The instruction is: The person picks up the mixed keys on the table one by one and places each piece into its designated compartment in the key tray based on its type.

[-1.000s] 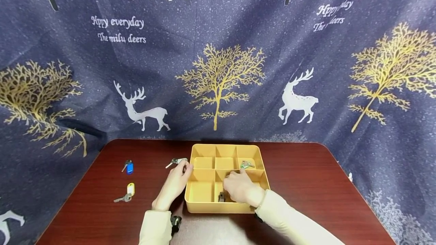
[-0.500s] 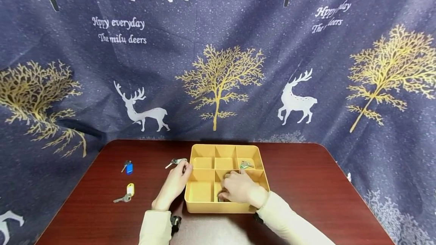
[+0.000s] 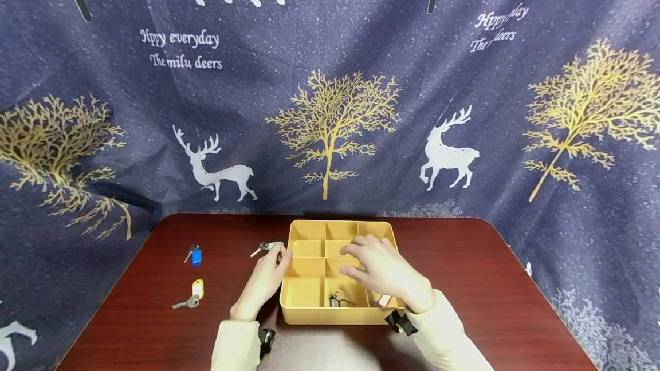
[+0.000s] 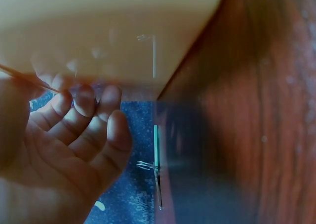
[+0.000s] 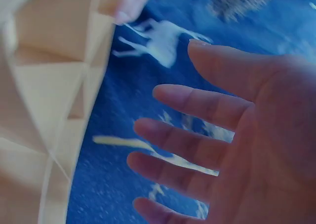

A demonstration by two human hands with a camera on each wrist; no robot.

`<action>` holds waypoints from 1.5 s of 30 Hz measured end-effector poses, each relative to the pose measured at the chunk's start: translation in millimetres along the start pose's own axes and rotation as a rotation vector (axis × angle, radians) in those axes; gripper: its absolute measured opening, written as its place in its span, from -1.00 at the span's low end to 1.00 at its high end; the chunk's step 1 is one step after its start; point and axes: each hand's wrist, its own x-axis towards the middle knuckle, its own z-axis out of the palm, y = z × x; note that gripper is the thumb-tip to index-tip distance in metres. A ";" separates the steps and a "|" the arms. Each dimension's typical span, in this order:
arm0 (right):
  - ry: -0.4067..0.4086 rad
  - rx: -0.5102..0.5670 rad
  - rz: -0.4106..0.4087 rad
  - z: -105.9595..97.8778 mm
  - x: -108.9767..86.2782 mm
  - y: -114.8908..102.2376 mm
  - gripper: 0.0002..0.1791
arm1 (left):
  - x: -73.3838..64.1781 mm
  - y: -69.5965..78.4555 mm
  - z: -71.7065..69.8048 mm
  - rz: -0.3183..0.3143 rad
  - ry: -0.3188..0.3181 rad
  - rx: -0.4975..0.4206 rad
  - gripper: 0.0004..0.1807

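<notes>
Both hands are at a yellow six-compartment box (image 3: 335, 316). My left hand (image 3: 263, 276) holds its left wall; in the left wrist view the curled fingertips (image 4: 84, 103) meet the outer wall, thumb near the rim. Above the right-hand compartments hovers my right hand (image 3: 384, 268), fingers spread, nothing between them. A key with a black tag (image 3: 335, 301) lies in the front middle compartment. In the front right one, partly under the hand, is a red-and-white tag (image 3: 384, 301). The back right compartment is mostly hidden by the hand.
Beside my left hand, a key with a pale tag (image 3: 267, 247) lies on the dark red table (image 3: 464, 279). Farther left are a key with a blue tag (image 3: 196, 257) and one with a yellow tag (image 3: 197, 288). A patterned blue curtain (image 3: 330, 44) hangs behind.
My right hand has risen out of the front middle compartment and shifted right, its fingers spreading. The black-tagged key there now lies uncovered. My left hand stays in place.
</notes>
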 end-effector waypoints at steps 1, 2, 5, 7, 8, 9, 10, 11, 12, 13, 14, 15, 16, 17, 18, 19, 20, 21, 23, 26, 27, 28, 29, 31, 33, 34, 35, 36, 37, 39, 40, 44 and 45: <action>0.028 0.015 0.000 -3.5 -0.9 1.5 -0.64 | 0.1 -0.6 0.2 -0.001 0.000 0.000 -0.82; 0.058 0.026 -0.001 -6.3 -1.6 3.3 -0.65 | 0.1 -1.2 0.4 -0.003 0.001 0.000 -0.82; 0.128 0.089 0.011 -13.6 -4.9 9.8 -0.68 | -0.1 -2.4 0.8 -0.009 0.003 0.001 -0.83; 0.162 0.141 0.032 -16.7 -8.1 15.7 -0.69 | -0.2 -3.0 1.1 -0.008 0.003 -0.001 -0.84; 0.178 0.165 0.044 -17.5 -9.8 19.1 -0.69 | -0.4 -3.1 1.2 -0.009 0.002 -0.002 -0.83; 0.192 0.189 0.057 -18.6 -11.8 22.5 -0.70 | -0.5 -3.2 1.3 -0.009 0.001 -0.003 -0.83; 0.207 0.208 0.069 -19.1 -13.6 26.3 -0.70 | -0.5 -3.3 1.5 -0.008 0.000 -0.003 -0.83; 0.221 0.226 0.084 -19.3 -15.7 30.2 -0.71 | -0.6 -3.1 1.6 -0.008 -0.002 -0.005 -0.83; 0.236 0.237 0.096 -19.4 -17.8 34.1 -0.71 | -0.7 -2.9 1.8 -0.008 -0.004 -0.005 -0.83; 0.252 0.252 0.106 -19.9 -19.9 37.8 -0.71 | -0.7 -2.8 1.9 -0.008 -0.005 -0.004 -0.83; 0.270 0.262 0.115 -20.2 -22.1 41.4 -0.72 | -0.8 -2.4 2.0 -0.008 -0.007 -0.004 -0.83; 0.285 0.266 0.123 -20.6 -24.3 44.7 -0.72 | -0.8 -2.1 2.0 -0.008 -0.008 -0.003 -0.83; 0.301 0.264 0.128 -20.5 -26.4 48.2 -0.72 | -0.8 -1.8 2.0 -0.006 -0.010 -0.003 -0.83; 0.314 0.267 0.133 -20.9 -28.3 51.1 -0.72 | -0.9 -1.4 2.0 -0.006 -0.011 -0.004 -0.83; 0.326 0.263 0.133 -21.1 -29.8 53.9 -0.72 | -0.6 -1.4 1.9 -0.004 -0.010 -0.003 -0.84; 0.336 0.263 0.136 -21.5 -31.3 56.2 -0.72 | -0.5 -1.1 1.8 -0.004 -0.010 -0.005 -0.84; 0.342 0.259 0.138 -21.6 -32.5 58.3 -0.72 | -0.5 -0.8 1.5 -0.004 -0.011 -0.006 -0.84; 0.347 0.258 0.141 -21.8 -33.4 60.2 -0.72 | -0.4 -0.4 1.2 -0.005 -0.011 -0.008 -0.84; 0.355 0.267 0.151 -21.8 -35.2 63.4 -0.74 | -0.2 0.0 0.7 -0.006 -0.012 -0.011 -0.84; 0.363 0.278 0.178 -19.9 -38.0 68.2 -0.77 | 0.0 0.5 0.3 -0.002 -0.012 -0.010 -0.84; 0.365 0.285 0.189 -18.9 -38.9 69.9 -0.78 | 0.1 0.4 0.4 0.002 -0.013 -0.008 -0.84; 0.366 0.293 0.201 -17.6 -39.8 71.8 -0.78 | 0.3 0.2 0.6 0.002 -0.013 -0.006 -0.84; 0.366 0.301 0.211 -16.2 -40.5 73.7 -0.79 | 0.4 0.0 0.8 0.002 -0.012 -0.004 -0.84; 0.362 0.322 0.241 -13.0 -42.1 77.8 -0.79 | 0.6 -0.6 1.1 0.000 -0.012 -0.001 -0.84; 0.354 0.347 0.271 -9.3 -43.4 82.0 -0.78 | 0.5 -1.0 1.3 -0.009 -0.015 -0.001 -0.84; 0.349 0.357 0.286 -7.0 -44.1 84.3 -0.77 | 0.5 -1.1 1.3 -0.015 -0.016 -0.002 -0.84; 0.342 0.363 0.303 -4.7 -44.7 86.4 -0.77 | 0.5 -1.1 1.2 -0.018 -0.018 -0.002 -0.84; 0.337 0.374 0.320 -2.5 -45.3 88.5 -0.76 | 0.5 -1.1 1.2 -0.020 -0.020 -0.002 -0.85; 0.331 0.380 0.335 0.0 -45.8 90.6 -0.74 | 0.5 -1.0 1.1 -0.020 -0.020 -0.002 -0.85; 0.322 0.383 0.355 5.1 -46.6 94.5 -0.72 | 0.4 -0.4 0.8 -0.022 -0.019 -0.001 -0.85; 0.316 0.384 0.364 7.9 -47.1 96.7 -0.71 | 0.4 0.0 0.6 -0.023 -0.018 0.000 -0.85; 0.295 0.383 0.412 17.4 -49.3 103.4 -0.67 | 0.5 0.5 0.0 -0.027 -0.017 0.001 -0.85; 0.287 0.383 0.427 19.6 -49.9 105.1 -0.67 | 0.6 0.3 -0.1 -0.029 -0.018 0.002 -0.85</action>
